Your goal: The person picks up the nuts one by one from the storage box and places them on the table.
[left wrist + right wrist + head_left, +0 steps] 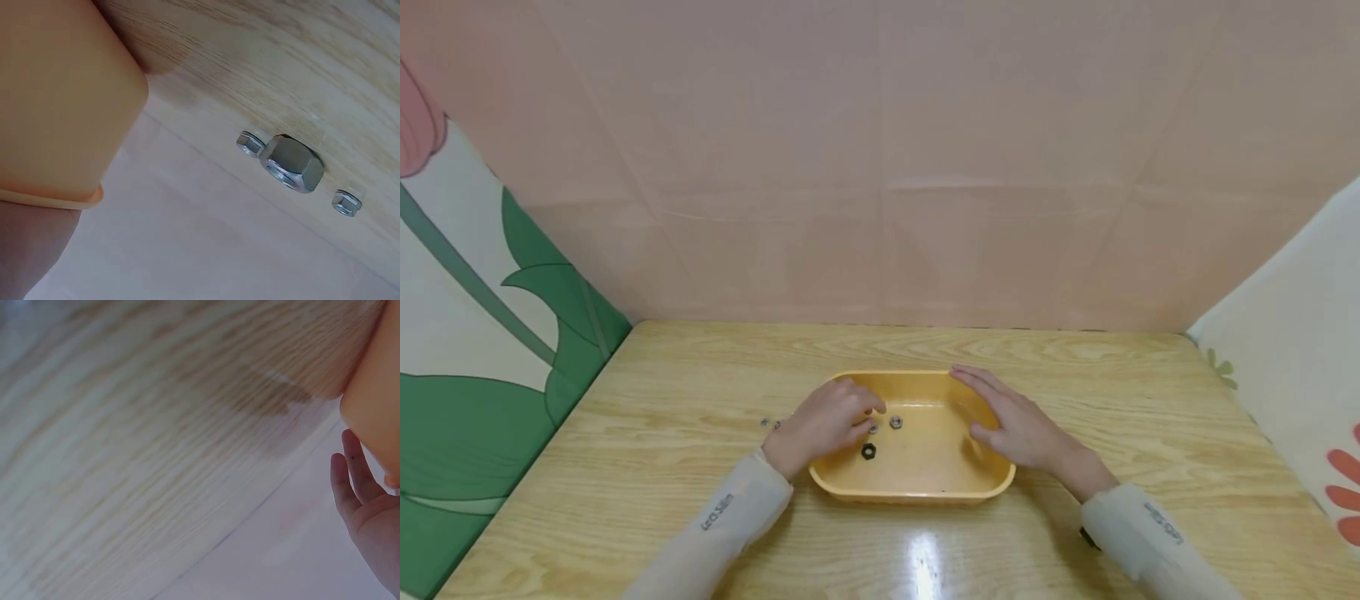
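A yellow-orange plastic tray sits on the wooden table, holding a dark hex nut, a silver nut and a smaller silver nut. Over its left side is my left hand, fingers loosely bent, thumb and forefinger apart, the small nut just by the thumb tip. My right hand lies along the right rim; its fingers are nearly straight, the thumb over the inside. In the right wrist view, fingers show outside the tray wall.
Left of the tray, the left wrist view shows a large hex nut on the table between two small flanged nuts, one close beside it. A dark object shows beside the right sleeve. A pinkish sheet hangs behind the table.
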`<state>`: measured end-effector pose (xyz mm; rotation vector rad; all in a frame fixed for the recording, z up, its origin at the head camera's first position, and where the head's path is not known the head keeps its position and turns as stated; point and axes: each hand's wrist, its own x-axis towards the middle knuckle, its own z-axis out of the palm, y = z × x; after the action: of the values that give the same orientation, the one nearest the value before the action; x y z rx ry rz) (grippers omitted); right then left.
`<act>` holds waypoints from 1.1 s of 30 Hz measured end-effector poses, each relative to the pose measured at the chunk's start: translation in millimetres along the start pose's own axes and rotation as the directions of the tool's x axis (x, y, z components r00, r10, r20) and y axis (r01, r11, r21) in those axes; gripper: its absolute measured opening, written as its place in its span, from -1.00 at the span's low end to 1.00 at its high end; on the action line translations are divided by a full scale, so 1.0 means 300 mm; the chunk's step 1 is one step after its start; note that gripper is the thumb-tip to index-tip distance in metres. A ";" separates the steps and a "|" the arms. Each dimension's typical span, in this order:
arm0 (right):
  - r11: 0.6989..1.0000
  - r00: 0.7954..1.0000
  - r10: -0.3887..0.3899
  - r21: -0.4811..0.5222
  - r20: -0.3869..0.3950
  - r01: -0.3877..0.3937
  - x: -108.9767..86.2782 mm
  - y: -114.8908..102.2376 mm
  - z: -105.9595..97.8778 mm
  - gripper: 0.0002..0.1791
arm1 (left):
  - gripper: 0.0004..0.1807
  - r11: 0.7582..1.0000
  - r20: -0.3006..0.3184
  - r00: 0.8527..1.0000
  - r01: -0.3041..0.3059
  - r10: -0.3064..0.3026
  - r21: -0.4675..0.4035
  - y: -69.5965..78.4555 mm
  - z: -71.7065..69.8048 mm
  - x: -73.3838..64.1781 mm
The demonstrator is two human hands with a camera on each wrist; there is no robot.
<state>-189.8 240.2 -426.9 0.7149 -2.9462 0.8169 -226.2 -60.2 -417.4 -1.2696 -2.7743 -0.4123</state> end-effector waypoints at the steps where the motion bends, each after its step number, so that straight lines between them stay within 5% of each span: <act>1: 1.000 1.000 0.000 -0.001 0.000 0.000 0.000 -0.001 0.000 -0.12 | -0.81 1.000 0.008 1.000 -0.003 0.003 0.009 0.000 0.001 0.000; 20: 1.000 1.000 0.008 -0.001 -0.008 -0.008 0.001 -0.008 -0.004 -0.13 | -0.92 0.991 0.113 0.991 0.051 -0.066 0.126 0.026 0.010 -0.002; 33: 1.000 1.000 0.011 0.001 -0.005 -0.011 0.002 -0.010 0.000 -0.14 | -0.91 0.985 0.092 0.994 0.042 -0.058 0.168 0.025 0.021 -0.007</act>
<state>-188.9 237.7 -425.6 0.6961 -2.9488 0.8194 -218.9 -55.3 -422.1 -1.2150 -2.8546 -0.1219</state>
